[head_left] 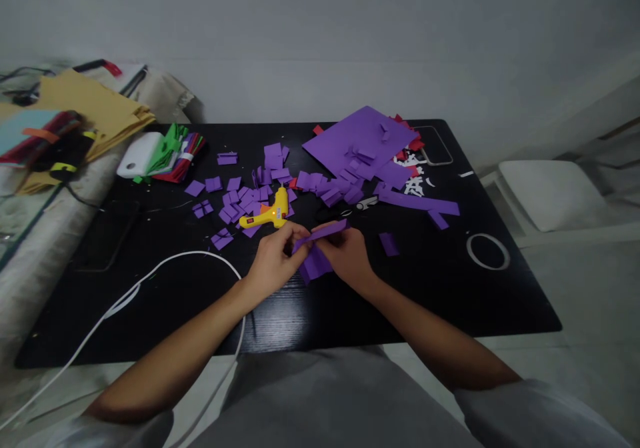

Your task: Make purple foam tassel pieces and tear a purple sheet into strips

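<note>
Both hands hold a folded purple paper piece (315, 263) above the front middle of the black table. My left hand (278, 256) pinches its left side between thumb and fingers. On its right side, my right hand (350, 256) is closed, its fingertips partly hidden by the paper. Just beyond my left hand lies a yellow glue gun (275, 212). Many small purple pieces (245, 198) are scattered around and behind it. Scissors (367, 203) rest behind my right hand. A single purple piece (389, 244) lies to the right.
Large purple sheets (350, 138) lie at the back, beside red and white scraps (414, 180). A purple strip (420, 203) and a tape ring (487, 251) are on the right. Green and red bundles (175, 155) sit back left. A white cable (165, 261) loops across the left side.
</note>
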The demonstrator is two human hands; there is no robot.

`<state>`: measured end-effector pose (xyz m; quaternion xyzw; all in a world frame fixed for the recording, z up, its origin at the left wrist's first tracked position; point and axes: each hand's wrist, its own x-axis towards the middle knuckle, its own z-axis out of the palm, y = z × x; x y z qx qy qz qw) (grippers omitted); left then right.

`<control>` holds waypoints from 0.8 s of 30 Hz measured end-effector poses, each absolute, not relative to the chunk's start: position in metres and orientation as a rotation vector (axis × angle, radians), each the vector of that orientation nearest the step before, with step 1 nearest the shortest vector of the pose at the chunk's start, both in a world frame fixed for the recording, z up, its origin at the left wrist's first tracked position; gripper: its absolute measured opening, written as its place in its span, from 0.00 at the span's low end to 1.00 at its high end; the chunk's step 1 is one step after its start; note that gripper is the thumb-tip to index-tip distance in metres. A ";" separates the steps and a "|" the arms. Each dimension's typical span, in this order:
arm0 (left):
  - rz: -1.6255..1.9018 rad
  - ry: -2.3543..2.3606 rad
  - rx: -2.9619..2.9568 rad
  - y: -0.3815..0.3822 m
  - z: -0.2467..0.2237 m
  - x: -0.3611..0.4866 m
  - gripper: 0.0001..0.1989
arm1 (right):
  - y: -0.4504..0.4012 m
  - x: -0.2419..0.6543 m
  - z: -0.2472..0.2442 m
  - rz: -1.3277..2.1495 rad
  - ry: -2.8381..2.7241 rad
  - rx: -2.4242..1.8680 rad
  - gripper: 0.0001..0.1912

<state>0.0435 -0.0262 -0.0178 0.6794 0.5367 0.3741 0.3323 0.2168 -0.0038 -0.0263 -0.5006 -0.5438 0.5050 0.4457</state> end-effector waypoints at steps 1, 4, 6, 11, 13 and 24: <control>0.973 1.401 1.786 -0.026 -0.017 0.044 0.07 | -0.004 0.217 -0.026 1.246 -1.351 -1.248 0.07; 0.957 1.409 1.791 -0.027 -0.016 0.044 0.07 | -0.003 0.217 -0.025 1.246 -1.361 -1.281 0.08; 0.949 1.414 1.801 -0.027 -0.015 0.044 0.07 | -0.004 0.217 -0.024 1.254 -1.360 -1.306 0.07; 0.948 1.394 1.800 -0.028 -0.013 0.044 0.07 | -0.003 0.215 -0.023 1.314 -1.319 -1.297 0.07; 0.966 1.371 1.730 -0.027 -0.014 0.044 0.07 | -0.002 0.216 -0.022 1.360 -1.308 -1.253 0.07; 1.070 1.213 1.204 -0.017 -0.012 0.042 0.11 | 0.001 0.219 -0.022 1.542 -1.276 -1.066 0.10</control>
